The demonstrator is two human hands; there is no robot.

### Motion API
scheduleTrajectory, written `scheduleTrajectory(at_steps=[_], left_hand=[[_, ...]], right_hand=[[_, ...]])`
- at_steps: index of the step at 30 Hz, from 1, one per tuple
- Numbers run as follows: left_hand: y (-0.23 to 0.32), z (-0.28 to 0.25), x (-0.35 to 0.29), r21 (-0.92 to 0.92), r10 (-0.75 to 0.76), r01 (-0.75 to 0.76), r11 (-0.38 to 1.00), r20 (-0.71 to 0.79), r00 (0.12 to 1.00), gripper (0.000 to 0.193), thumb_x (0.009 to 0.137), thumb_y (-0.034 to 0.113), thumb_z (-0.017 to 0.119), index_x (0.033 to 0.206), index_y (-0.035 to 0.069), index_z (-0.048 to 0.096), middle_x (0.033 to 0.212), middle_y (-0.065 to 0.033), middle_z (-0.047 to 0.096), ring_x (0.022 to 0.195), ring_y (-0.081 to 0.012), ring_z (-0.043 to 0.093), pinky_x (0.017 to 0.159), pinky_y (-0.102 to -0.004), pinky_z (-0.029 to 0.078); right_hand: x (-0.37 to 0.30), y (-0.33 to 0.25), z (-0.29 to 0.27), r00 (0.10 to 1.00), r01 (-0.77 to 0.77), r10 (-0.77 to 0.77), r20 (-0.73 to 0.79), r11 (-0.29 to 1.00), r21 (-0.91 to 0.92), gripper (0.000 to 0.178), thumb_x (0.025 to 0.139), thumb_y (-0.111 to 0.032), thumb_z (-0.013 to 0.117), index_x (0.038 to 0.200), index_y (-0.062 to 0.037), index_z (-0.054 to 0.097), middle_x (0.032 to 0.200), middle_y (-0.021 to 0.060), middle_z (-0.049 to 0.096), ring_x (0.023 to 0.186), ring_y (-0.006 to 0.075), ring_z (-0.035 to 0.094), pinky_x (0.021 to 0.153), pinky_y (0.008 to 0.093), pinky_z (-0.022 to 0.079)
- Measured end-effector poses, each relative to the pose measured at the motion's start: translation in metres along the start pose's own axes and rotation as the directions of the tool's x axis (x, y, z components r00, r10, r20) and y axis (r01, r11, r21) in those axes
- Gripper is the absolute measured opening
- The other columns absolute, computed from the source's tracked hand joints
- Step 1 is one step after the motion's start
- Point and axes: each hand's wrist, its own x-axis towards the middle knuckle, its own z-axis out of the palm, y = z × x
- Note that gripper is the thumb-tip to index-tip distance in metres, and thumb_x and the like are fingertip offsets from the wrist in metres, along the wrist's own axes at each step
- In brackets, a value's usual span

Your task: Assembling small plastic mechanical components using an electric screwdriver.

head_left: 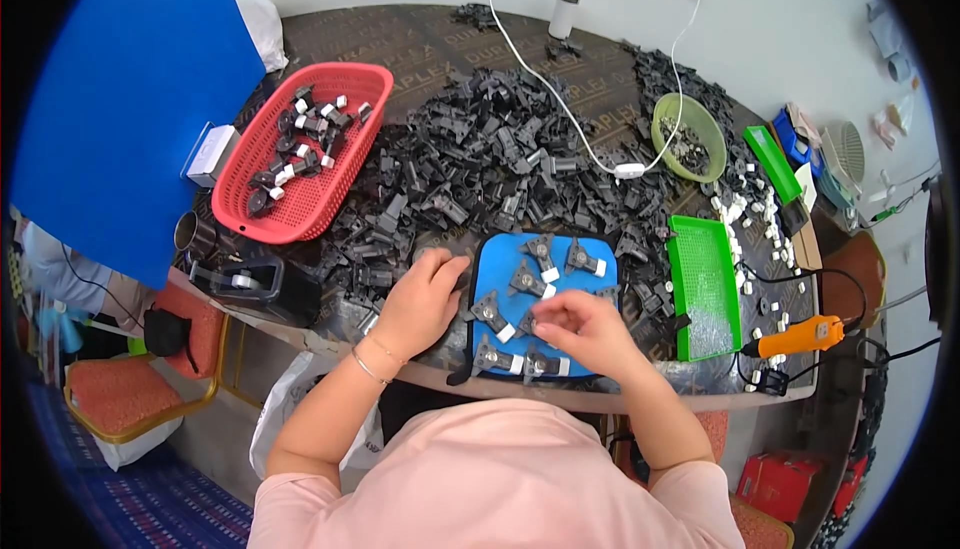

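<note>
While white-capped black plastic brackets [524,279] lie spaced on the blue mat [497,254], probably for easy reach | right hand [578,332] half-curled over them, grip unclear | left hand [425,299] loosely curled beside mat, hold hidden

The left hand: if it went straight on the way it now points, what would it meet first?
Most likely the heap of loose black parts, which lies beyond the left hand and beside the blue mat. The hand's height is unclear from this view, so it might pass above them.
</note>
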Motion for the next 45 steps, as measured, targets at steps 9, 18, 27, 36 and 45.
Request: scheduleTrajectory(at_steps=[9,18,27,36,45], left_hand=[[0.035,-0.02,-0.023,0.028,0.701,-0.703,0.711,-0.114,0.704,0.025,0.079,0.006,0.063,0.104,0.003,0.06,0.104,-0.0125,0.062,0.094,-0.0272,0.062,0.069,-0.0331,0.053],[0.028,-0.015,-0.038,0.053,0.777,-0.783,0.619,-0.184,0.602,0.026,0.075,0.007,0.068,0.099,0.005,0.059,0.107,-0.012,0.062,0.097,-0.0263,0.06,0.07,-0.0324,0.055],[0.015,0.003,-0.068,-0.124,0.215,-0.279,0.952,-0.378,0.9,0.043,0.069,-0.001,0.072,0.109,0.004,0.057,0.113,-0.0145,0.055,0.104,-0.0342,0.055,0.087,-0.0404,0.048],[0.014,-0.004,-0.073,-0.145,0.185,-0.241,0.959,-0.323,0.928,0.03,0.069,-0.002,0.07,0.097,0.004,0.061,0.11,-0.0134,0.057,0.1,-0.0326,0.057,0.086,-0.0398,0.048],[0.012,-0.002,-0.066,-0.165,0.192,-0.253,0.953,-0.316,0.929,0.027,0.069,-0.002,0.069,0.094,0.003,0.061,0.108,-0.0124,0.058,0.099,-0.0326,0.057,0.084,-0.0398,0.048]], right_hand=[[0.021,-0.01,0.033,0.906,-0.149,-0.017,0.423,0.922,0.357,0.041,0.08,-0.003,0.069,0.119,0.0023,0.056,0.109,0.0083,0.062,0.101,0.0129,0.058,0.083,0.0274,0.051],[0.021,-0.01,0.027,0.748,-0.389,-0.012,0.664,0.803,0.452,0.05,0.078,-0.005,0.073,0.125,-0.0009,0.054,0.111,0.0055,0.061,0.095,0.0112,0.059,0.085,0.0268,0.05],[0.038,-0.012,0.037,0.971,0.239,-0.196,0.139,0.736,-0.634,0.055,0.06,-0.02,0.083,0.111,-0.0158,0.064,0.103,0.0056,0.056,0.101,0.0264,0.052,0.087,0.0398,0.039],[0.047,-0.009,0.041,0.98,0.197,-0.152,0.127,0.68,-0.707,0.059,0.058,-0.028,0.084,0.112,-0.0181,0.065,0.102,0.0025,0.056,0.102,0.0219,0.052,0.087,0.0385,0.034],[0.049,-0.009,0.039,0.974,0.227,-0.165,0.156,0.695,-0.682,0.049,0.061,-0.026,0.082,0.107,-0.0168,0.067,0.099,0.0028,0.058,0.1,0.0216,0.052,0.088,0.038,0.031]])
